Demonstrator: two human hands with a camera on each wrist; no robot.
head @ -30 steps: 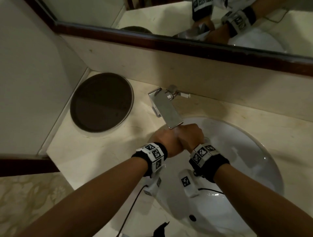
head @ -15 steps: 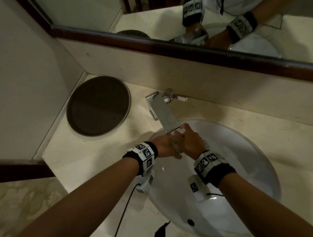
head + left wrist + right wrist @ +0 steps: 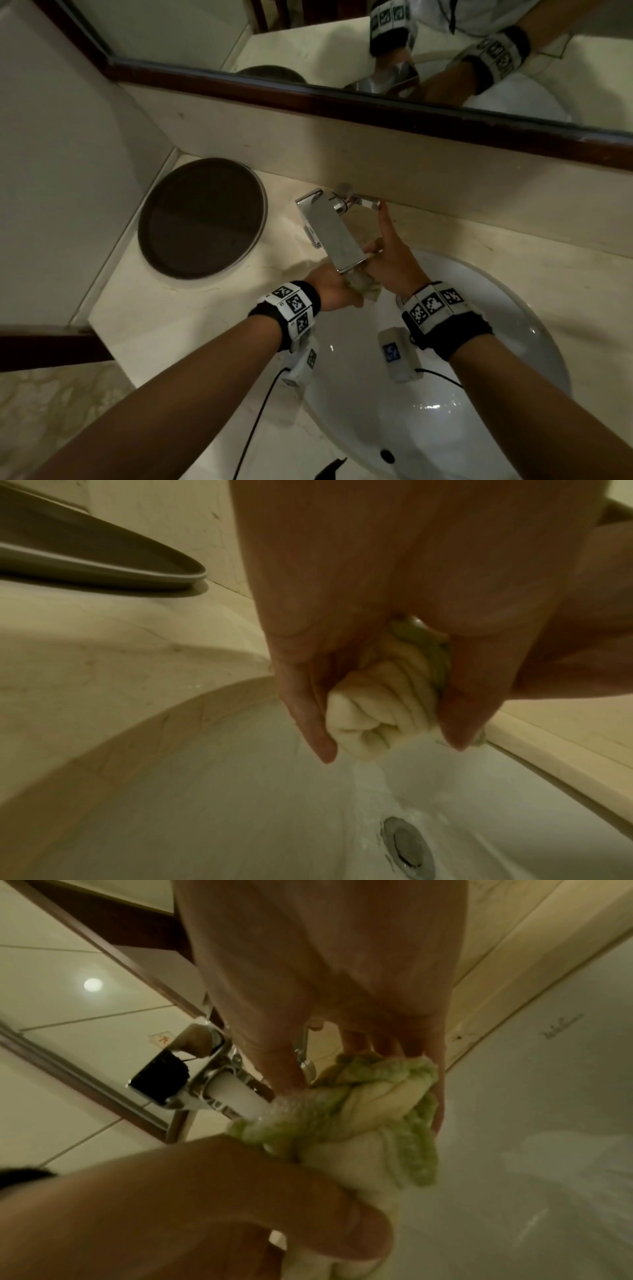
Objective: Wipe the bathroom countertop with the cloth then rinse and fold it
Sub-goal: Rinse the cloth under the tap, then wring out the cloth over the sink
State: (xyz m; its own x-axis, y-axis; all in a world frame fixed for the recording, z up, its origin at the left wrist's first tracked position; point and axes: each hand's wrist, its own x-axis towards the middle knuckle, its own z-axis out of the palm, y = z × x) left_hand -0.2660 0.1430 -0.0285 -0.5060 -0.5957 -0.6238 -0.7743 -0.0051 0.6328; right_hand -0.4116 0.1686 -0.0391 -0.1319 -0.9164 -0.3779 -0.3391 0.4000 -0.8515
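Gripping a bunched cream-and-green cloth [image 3: 363, 286] under the running faucet spout [image 3: 337, 240], left hand [image 3: 330, 288] curls round it over the white sink [image 3: 513, 342]. Right hand [image 3: 390, 263] touches cloth w/ index finger extended toward the faucet lever [image 3: 363, 202]. Dark round tray [image 3: 202, 217] sits on countertop [image 3: 154, 315] at left.

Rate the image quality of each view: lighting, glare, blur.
Head view: dim and warm, glare spots on the white ceramic sink. Left wrist view: soft focus, the bunched cream-and-green cloth is readable. Right wrist view: edges blurred, the chrome faucet mirrors a ceiling light.
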